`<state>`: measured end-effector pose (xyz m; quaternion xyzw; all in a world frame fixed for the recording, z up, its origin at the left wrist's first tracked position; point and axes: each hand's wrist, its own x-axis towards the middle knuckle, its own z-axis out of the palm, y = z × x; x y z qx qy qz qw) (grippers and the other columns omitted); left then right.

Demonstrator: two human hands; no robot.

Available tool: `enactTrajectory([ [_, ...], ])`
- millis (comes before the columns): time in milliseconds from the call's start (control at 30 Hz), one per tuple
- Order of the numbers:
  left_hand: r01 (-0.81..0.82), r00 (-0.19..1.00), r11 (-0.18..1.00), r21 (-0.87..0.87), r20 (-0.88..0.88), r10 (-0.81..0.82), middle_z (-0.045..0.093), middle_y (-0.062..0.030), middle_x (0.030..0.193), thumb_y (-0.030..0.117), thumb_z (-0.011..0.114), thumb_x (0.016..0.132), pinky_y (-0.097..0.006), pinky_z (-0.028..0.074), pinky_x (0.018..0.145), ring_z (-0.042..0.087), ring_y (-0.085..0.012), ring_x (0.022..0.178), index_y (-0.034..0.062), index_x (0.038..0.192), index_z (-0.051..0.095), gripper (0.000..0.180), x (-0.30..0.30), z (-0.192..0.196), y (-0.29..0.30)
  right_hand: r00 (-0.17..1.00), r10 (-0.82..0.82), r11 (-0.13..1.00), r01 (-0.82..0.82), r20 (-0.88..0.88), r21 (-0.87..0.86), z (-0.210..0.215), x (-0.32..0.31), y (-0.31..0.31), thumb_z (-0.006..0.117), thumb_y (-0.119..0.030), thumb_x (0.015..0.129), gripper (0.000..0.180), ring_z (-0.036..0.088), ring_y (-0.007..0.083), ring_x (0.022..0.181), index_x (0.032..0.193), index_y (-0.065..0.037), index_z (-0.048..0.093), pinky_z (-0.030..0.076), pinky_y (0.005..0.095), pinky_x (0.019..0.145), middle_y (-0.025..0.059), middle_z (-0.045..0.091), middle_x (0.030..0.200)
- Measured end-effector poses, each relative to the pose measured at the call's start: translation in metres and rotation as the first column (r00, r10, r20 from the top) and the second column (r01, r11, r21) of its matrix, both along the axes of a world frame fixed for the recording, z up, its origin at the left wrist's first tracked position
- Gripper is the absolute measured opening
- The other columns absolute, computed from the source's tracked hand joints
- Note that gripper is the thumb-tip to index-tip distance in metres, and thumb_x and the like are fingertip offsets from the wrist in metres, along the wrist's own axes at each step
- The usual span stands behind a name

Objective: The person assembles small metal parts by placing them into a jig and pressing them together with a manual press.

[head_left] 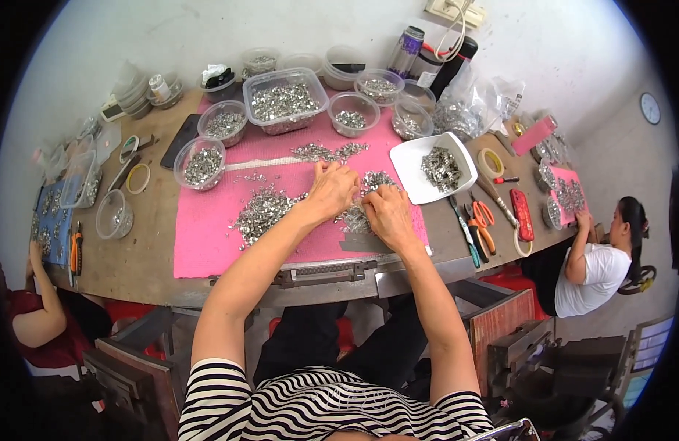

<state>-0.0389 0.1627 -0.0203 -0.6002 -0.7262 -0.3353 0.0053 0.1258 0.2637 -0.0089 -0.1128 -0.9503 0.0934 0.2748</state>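
Both hands work over a pink mat (207, 253) strewn with small shiny metal pieces. My left hand (334, 191) is closed, its fingertips pinched down near a loose row of metal pieces (328, 152); what they hold is too small to make out. Close beside it, my right hand (388, 215) curls its fingers together at the edge of another heap of metal pieces (376, 178), and its fingertips are partly hidden. A larger heap of metal pieces (262, 213) lies left of my left forearm. A flat grey strip (365, 243) rests below my right hand.
Clear tubs of metal pieces, including a square tub (283, 117), line the back. A white tray (402, 165) stands at right, near orange-handled pliers (484, 224) and a red case (522, 214). Co-workers sit at the left (41, 316) and right (593, 268). A purple bottle (407, 51) stands behind.
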Motion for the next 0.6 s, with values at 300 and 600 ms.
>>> enactTrajectory([
  [300,0.01,0.995,1.0,-0.021,-0.1,-0.012,0.067,-0.0086,0.096,0.014,0.07,0.088,-0.056,0.032,0.101,0.059,-0.0291,0.103,0.0094,0.094,0.069,0.008,0.013,0.004,0.005,0.999,0.032,0.998,-0.032,0.003,-0.047,0.0,0.01,0.004,0.07,-0.007,0.084,0.006,0.058,0.0284,0.089,0.089,-0.007,0.067,0.04,0.0425,0.081,0.0091,0.059,0.088],
  [600,0.038,0.987,0.996,0.086,-0.157,-0.024,0.064,-0.0118,0.095,0.006,0.065,0.085,-0.054,0.034,0.096,0.058,-0.0307,0.1,0.003,0.095,0.064,0.011,0.015,0.009,-0.007,0.998,-0.005,0.996,-0.002,-0.07,-0.088,0.003,0.013,-0.001,0.073,-0.005,0.083,0.008,0.061,0.0253,0.086,0.09,-0.008,0.073,0.04,0.0401,0.079,0.0055,0.062,0.085],
])
